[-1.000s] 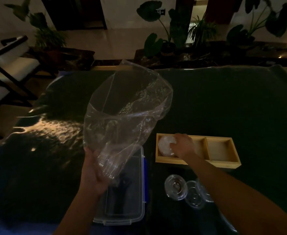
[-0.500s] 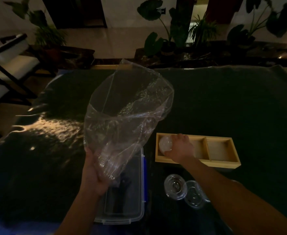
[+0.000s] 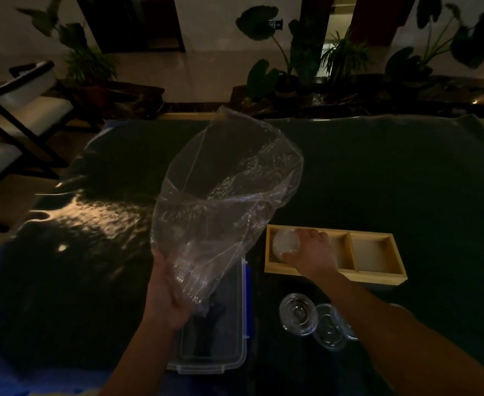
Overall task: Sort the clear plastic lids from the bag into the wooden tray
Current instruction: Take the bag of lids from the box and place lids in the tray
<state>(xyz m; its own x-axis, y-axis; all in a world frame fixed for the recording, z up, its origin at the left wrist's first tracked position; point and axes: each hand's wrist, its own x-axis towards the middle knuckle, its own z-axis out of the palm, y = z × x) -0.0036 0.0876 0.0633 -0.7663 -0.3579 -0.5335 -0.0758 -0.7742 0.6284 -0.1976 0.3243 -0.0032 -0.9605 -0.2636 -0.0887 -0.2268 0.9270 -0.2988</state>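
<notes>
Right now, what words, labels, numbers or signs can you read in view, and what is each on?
The wall sign: a small dark plate with pale marks, too small and blurred to read.
On the bag, wooden tray, lids and plastic box: no print shows.
No other text in view.

The right hand covers the near edge of the white lid it holds and the wooden tray floor beneath it; any divider under the hand cannot be confirmed. The left hand has its fingers hidden behind the crumpled bottom of the bag. Just beneath that hand, a dark item inside the clear container is too dim to identify. The right forearm overlaps the clear lids beside it, so their count is unclear. Both forearms are cut off by the lower edge.
</notes>
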